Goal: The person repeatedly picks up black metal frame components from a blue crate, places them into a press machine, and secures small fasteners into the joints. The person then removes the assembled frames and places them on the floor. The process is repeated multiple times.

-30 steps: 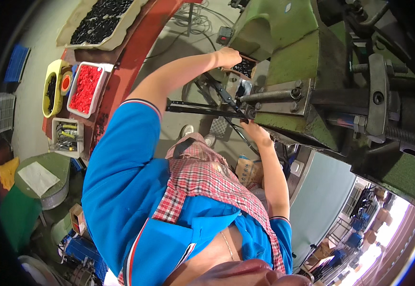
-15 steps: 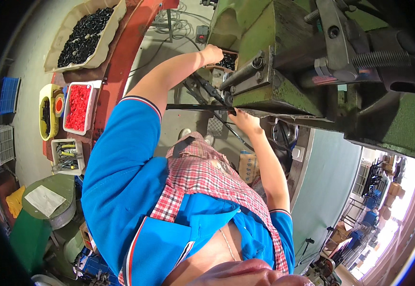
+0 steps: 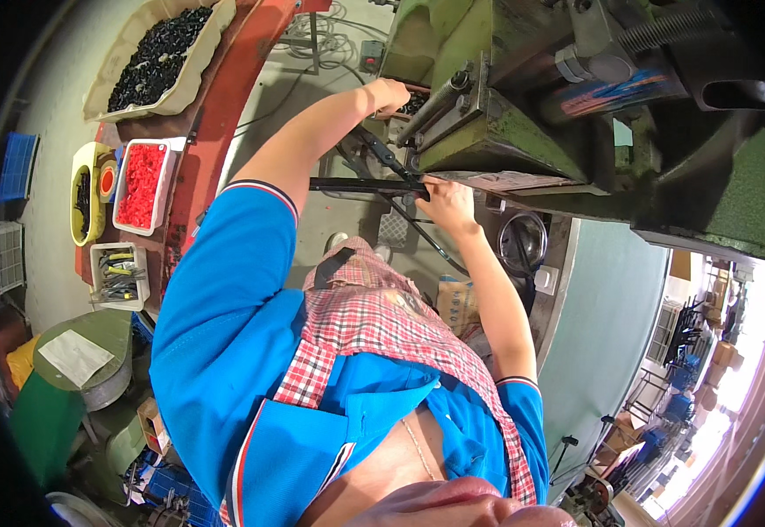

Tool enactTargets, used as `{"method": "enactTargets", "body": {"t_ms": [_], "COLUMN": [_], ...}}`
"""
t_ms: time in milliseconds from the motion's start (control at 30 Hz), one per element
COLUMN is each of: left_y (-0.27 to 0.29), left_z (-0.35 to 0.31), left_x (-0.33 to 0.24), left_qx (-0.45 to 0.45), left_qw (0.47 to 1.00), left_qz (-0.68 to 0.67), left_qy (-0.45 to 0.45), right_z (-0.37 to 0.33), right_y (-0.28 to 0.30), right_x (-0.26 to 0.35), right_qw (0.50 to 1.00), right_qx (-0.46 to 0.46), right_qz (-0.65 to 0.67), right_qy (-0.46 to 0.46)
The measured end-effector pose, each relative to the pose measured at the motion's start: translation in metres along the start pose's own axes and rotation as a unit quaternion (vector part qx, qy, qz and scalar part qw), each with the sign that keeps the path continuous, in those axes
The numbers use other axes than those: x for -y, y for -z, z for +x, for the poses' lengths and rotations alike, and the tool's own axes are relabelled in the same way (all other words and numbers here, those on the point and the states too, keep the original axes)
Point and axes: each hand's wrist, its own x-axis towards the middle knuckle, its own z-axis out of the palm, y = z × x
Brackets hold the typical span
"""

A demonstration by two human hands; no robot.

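Observation:
My left hand [image 3: 389, 97] reaches forward to the left edge of a small open box [image 3: 418, 89] at the green machine [image 3: 501, 145]. The fingers are curled, and what they hold, if anything, is hidden. Small dark parts [image 3: 415, 103] show inside that box. Beneath the machine's near edge, my right hand [image 3: 449, 207] has its fingers bent together at the end of a long black bar [image 3: 360, 184]. Whatever sits between those fingertips is too small to make out.
On the red-edged bench at left stand a large cream tray [image 3: 93, 97] of black parts, a white tub [image 3: 167, 189] of red pieces, a yellow container [image 3: 77, 224] and a white basket [image 3: 144, 294] of pliers. A metal bowl [image 3: 536, 237] stands right of my right forearm. Cables [image 3: 339, 44] lie on the floor.
The machine appears shifted slightly up and left in view. My right hand has moved a little up and left, with its fingers drawn in. My left hand stays at the small box.

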Motion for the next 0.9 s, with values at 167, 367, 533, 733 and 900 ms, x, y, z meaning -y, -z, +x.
{"method": "enactTargets", "body": {"t_ms": [167, 367, 533, 733, 900], "left_y": [-0.002, 0.011, 0.082, 0.05, 0.048], "left_z": [0.019, -0.01, -0.111, -0.159, -0.144], "left_x": [0.0, -0.002, -0.069, -0.121, -0.139], "left_qx": [0.075, -0.041, -0.226, -0.284, -0.268], "left_qw": [0.994, 0.981, 0.887, 0.917, 0.924], "left_qz": [-0.013, -0.138, -0.402, -0.262, -0.263], "left_qy": [0.079, 0.127, -0.014, -0.1, -0.067], "right_z": [0.0, 0.003, 0.0, 0.007, 0.01], "right_y": [0.004, 0.001, 0.003, 0.018, 0.02], "right_x": [0.001, 0.002, 0.0, 0.003, 0.004], "right_qw": [1.0, 1.0, 0.997, 0.995, 0.996], "right_qx": [0.006, 0.007, -0.069, -0.035, 0.0], "right_qz": [0.012, -0.027, 0.016, 0.082, 0.086], "right_qy": [0.002, 0.014, 0.017, 0.039, 0.03]}}
